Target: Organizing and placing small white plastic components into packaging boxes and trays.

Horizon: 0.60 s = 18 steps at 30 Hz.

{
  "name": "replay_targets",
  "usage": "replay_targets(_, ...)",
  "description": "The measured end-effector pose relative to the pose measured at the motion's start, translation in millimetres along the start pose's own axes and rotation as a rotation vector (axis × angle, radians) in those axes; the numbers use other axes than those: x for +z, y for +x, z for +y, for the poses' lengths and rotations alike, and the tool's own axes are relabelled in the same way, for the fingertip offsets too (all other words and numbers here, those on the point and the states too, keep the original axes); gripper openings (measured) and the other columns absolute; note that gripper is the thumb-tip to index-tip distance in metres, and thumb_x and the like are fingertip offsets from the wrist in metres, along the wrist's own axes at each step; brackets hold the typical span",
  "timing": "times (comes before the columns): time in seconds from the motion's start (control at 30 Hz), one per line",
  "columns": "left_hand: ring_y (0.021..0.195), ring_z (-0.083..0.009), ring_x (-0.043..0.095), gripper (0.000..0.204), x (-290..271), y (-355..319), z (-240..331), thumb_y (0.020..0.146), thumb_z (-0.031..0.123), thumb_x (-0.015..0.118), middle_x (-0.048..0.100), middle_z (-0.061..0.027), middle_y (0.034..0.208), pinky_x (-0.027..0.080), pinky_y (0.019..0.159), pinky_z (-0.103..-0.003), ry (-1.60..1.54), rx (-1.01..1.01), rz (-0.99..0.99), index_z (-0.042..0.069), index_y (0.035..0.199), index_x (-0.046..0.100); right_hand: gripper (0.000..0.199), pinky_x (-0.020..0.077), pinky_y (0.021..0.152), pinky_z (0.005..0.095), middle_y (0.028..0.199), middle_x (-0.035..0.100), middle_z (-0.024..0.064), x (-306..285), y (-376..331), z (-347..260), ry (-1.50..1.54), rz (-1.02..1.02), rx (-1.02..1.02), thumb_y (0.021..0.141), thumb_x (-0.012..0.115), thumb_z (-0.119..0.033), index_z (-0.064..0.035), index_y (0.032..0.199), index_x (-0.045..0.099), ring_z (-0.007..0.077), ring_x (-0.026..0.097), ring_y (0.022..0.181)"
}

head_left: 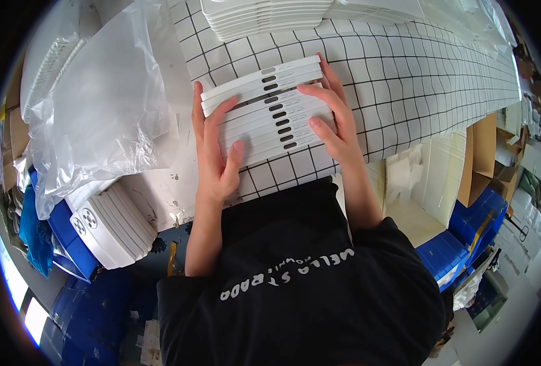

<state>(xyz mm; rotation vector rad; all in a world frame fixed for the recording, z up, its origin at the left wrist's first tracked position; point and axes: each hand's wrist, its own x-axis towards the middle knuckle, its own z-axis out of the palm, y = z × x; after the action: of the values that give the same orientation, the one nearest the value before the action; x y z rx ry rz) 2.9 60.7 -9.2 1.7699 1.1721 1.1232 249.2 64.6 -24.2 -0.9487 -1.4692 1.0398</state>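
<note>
A stack of several thin white plastic panels [255,125] stands on the table in front of me, their edges toward me, with a row of small dark oval slots down the middle. My left hand [217,155] grips the stack's left end, thumb on the near panels and a finger across the upper ones. At the right end, my right hand [339,125] holds the stack with its fingers bent over the panels. A narrow gap shows between the farther panels and the nearer ones. What the panels' undersides rest on is hidden.
A white cloth with a black grid [404,85] covers the table. More stacked white plastic parts [264,23] lie at the far edge. Clear plastic bags [106,97] lie at left, above white housings [115,229]. Cardboard boxes [483,152] and blue bins [475,222] stand at right.
</note>
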Motion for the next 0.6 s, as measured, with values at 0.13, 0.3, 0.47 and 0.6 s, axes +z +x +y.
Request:
replay_targets(0.13,0.155,-0.0430,0.013,0.073,0,-4,-3,0.091,0.041,0.054,0.010,-0.0290,0.168,0.013,0.123,-0.053,-0.100,-0.010,-0.030,0.000,0.151,0.042,0.052,0.0175,0.124,0.0496,0.167,0.020,0.0252,0,-2,0,-0.046,-0.036,-0.028,0.089,0.062,-0.014,-0.0033,0.140,0.058,0.0390,0.014,0.157)
replay_targets(0.3,0.156,-0.0382,0.011,0.089,20,-9,-8,0.092,0.047,0.051,0.008,-0.0254,0.169,0.010,0.124,-0.049,-0.364,-0.059,0.145,-0.002,0.160,0.021,0.073,0.0172,0.124,0.0456,0.166,0.023,0.0212,12,-4,-6,0.157,0.084,0.093,0.089,0.061,-0.015,-0.0012,0.156,0.036,0.0338,0.019,0.155)
replay_targets(0.47,0.156,-0.0346,0.015,0.096,23,-7,-8,0.093,0.054,0.047,0.009,-0.0232,0.170,0.011,0.124,-0.046,-0.329,-0.109,0.176,-0.001,0.162,0.009,0.084,0.0190,0.122,0.0427,0.163,0.025,0.0176,6,-5,0,0.045,0.035,0.085,0.089,0.060,-0.016,-0.0004,0.162,0.022,0.0304,0.027,0.149)
replay_targets(0.6,0.153,-0.0346,0.021,0.097,23,-7,-8,0.093,0.059,0.045,0.014,-0.0237,0.168,0.015,0.123,-0.047,-0.303,-0.147,0.201,0.000,0.163,0.011,0.085,0.0196,0.122,0.0422,0.164,0.025,0.0169,4,-4,5,-0.006,0.013,0.069,0.089,0.060,-0.017,-0.0001,0.162,0.019,0.0297,0.028,0.149)
